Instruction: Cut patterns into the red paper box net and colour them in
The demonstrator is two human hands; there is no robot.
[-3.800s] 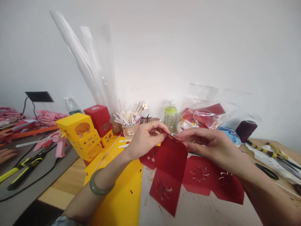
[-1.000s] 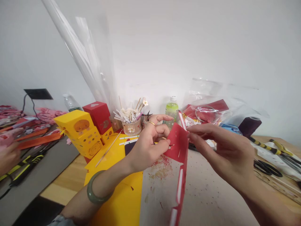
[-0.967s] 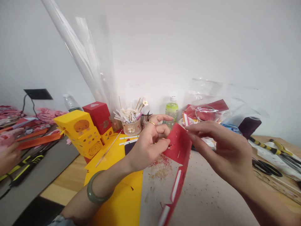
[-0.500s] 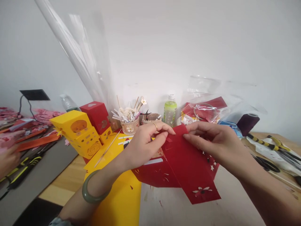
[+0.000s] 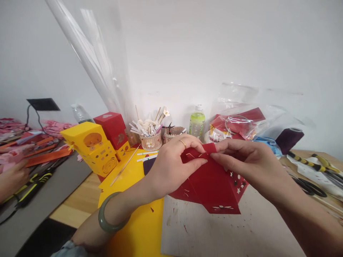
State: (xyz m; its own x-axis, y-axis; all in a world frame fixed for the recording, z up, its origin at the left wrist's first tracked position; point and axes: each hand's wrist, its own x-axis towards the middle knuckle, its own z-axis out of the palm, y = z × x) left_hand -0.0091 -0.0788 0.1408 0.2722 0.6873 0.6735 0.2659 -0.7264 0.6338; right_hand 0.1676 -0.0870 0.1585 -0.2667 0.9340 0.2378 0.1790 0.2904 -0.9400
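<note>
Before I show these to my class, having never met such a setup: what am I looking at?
No machine: every picture comes from one camera worn on a person's head, looking forward and down. The wearer's bare left hand and right hand both pinch a folded red paper with cut-out shapes. On the table are a yellow sheet, a yellow box, a red box, a basket of white sticks and a bottle. Another person's hand shows at far left.

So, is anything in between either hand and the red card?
Nothing visible: the left hand and the right hand both pinch the red card directly at its upper part. The green bottle stands farther back.
</note>
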